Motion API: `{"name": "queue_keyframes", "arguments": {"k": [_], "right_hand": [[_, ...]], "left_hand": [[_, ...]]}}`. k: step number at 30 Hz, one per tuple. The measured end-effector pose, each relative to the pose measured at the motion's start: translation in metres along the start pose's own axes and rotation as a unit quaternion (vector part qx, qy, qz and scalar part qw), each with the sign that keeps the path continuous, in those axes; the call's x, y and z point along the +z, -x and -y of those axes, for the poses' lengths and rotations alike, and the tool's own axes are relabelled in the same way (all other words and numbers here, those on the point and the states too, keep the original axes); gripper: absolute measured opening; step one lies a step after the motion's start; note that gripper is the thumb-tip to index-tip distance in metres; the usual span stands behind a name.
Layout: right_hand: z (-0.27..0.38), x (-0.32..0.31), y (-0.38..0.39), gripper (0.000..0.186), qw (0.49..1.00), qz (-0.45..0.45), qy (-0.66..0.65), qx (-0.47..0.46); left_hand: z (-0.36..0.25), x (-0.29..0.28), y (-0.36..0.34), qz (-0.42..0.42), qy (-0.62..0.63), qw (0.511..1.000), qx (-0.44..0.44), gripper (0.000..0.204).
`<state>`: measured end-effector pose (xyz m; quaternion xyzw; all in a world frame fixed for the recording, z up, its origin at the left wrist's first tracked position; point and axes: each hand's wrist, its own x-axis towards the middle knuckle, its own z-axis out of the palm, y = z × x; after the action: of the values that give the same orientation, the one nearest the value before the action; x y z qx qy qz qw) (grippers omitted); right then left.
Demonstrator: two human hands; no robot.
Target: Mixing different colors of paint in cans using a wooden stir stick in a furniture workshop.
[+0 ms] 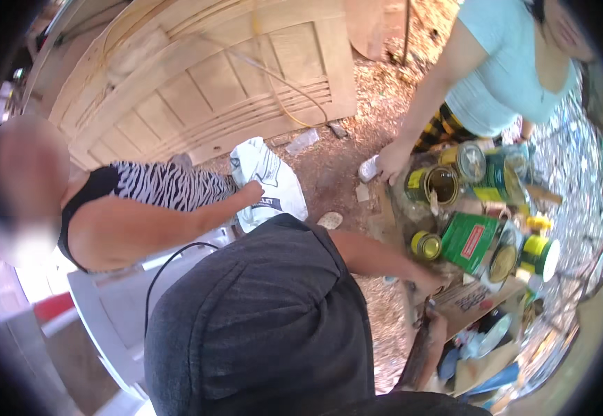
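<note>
My left arm, in a dark grey short sleeve, stretches across to the right. My left hand (431,280) has its fingers curled together at the near left edge of a printed cardboard box (478,305); what they hold is too small to tell. Just below it, my right hand (436,327) appears closed around a long, narrow dark object (414,353) that slants down toward the lower edge. The object's kind is unclear. Beyond my hands are a small yellow-labelled can (426,245) and a green box (469,241).
An open can with a brush (442,186) and several other cans crowd the worktop. A person in light blue (503,69) stands at its far side. Left, another person (156,208) holds a white bag (267,184). Wooden doors (225,76) lean behind; shavings cover the ground.
</note>
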<state>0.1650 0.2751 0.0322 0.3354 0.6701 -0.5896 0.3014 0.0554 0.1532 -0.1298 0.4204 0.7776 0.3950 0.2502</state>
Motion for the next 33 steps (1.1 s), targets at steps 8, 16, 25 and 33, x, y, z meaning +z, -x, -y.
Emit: {"name": "queue_keyframes", "arguments": {"k": [8,16,25,33], "right_hand": [[0.003,0.009,0.0,0.018,0.988,-0.028,-0.135,0.067],[-0.054,-0.02,-0.06,0.02,0.962,0.002,0.172,-0.214],[-0.021,-0.039,-0.061,0.042,0.907,0.029,0.375,-0.187],[0.002,-0.011,-0.029,0.037,0.909,0.047,0.31,-0.273]], "left_hand": [[-0.025,-0.002,0.011,-0.042,0.1,0.99,-0.092,0.075],[0.016,0.022,-0.002,-0.091,-0.177,0.98,-0.006,0.056],[-0.017,0.016,0.022,-0.268,0.004,0.958,-0.098,0.047],[-0.054,-0.023,0.049,-0.241,0.163,0.956,-0.043,0.059]]}}
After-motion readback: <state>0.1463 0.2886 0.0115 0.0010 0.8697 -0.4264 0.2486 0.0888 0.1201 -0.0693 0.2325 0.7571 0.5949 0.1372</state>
